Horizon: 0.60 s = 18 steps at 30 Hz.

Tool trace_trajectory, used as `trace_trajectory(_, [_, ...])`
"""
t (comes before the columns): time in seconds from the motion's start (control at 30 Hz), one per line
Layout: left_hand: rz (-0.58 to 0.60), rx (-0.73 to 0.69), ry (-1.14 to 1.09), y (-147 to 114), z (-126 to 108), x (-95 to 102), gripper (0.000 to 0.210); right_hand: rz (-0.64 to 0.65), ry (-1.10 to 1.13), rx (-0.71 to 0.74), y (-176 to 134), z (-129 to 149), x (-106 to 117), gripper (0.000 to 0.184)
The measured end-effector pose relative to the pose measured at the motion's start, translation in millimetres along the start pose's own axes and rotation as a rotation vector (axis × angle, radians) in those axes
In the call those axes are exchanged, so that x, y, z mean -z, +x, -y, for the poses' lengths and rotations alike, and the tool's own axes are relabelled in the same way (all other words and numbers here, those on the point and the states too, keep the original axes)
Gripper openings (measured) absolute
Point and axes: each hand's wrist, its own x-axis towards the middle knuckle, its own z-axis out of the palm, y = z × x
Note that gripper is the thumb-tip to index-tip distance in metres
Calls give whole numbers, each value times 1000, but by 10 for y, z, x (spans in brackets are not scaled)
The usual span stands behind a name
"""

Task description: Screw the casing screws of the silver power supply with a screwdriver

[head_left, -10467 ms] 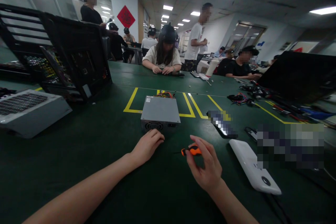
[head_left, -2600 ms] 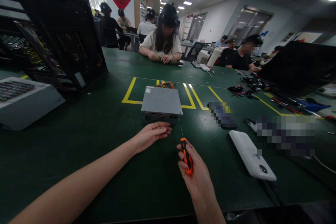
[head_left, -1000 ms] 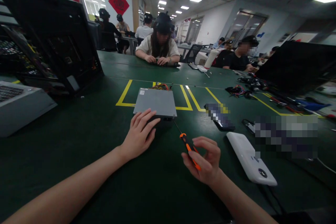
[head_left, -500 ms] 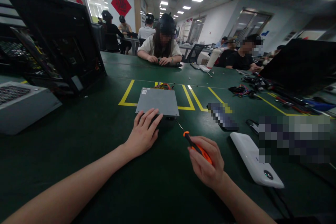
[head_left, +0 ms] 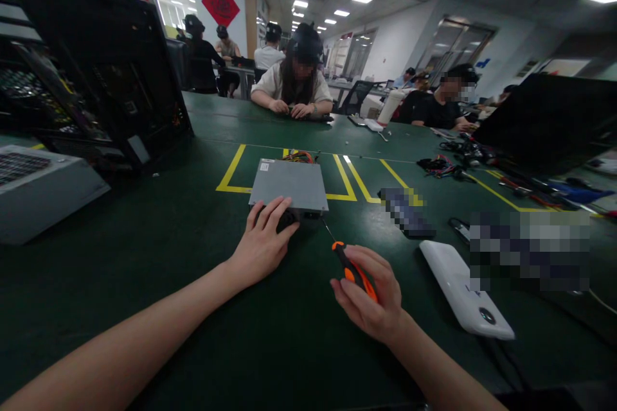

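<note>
At left, a second box (head_left: pixel 53 209) and a dark case (head_left: pixel 101 77) frame the green surface (head_left: pixel 270 350), out of reach of both hands. The left hand (head_left: pixel 258 241) rests on the near edge of a grey box (head_left: pixel 289 183) at the centre, fingers slightly spread over the rim, pinching nothing. Seconds earlier that hand lay on the surface just in front; its shift onto the metal suggests the box is now being steadied. The box lies flat across the near strip of yellow tape (head_left: pixel 229 170), wires (head_left: pixel 303 157) bunched at its far side.

Just right of it, a screwdriver (head_left: pixel 354 270) slants, its shaft aimed far and left at the right end of the box's near face. Whether the tip touches cannot be told. The right hand (head_left: pixel 378 298) holds the orange-and-black handle loosely between fingers and thumb. Half a second ago the grip looked snugger; the thumb tip has since come away from the handle while the shaft keeps its aim, which reads as a regrip, with work at that corner unfinished. Farther right lie a phone (head_left: pixel 407 213) and a white power bank (head_left: pixel 453 279).
</note>
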Motion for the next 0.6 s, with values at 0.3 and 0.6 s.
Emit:
trace_trajectory(0.3, [13, -13, 49, 2, 19, 0, 38, -18, 9, -29, 28, 3, 6, 23])
trace_trajectory(0.6, [-1, -18, 56, 6, 11, 6, 38, 46, 56, -18, -6, 2, 11, 24])
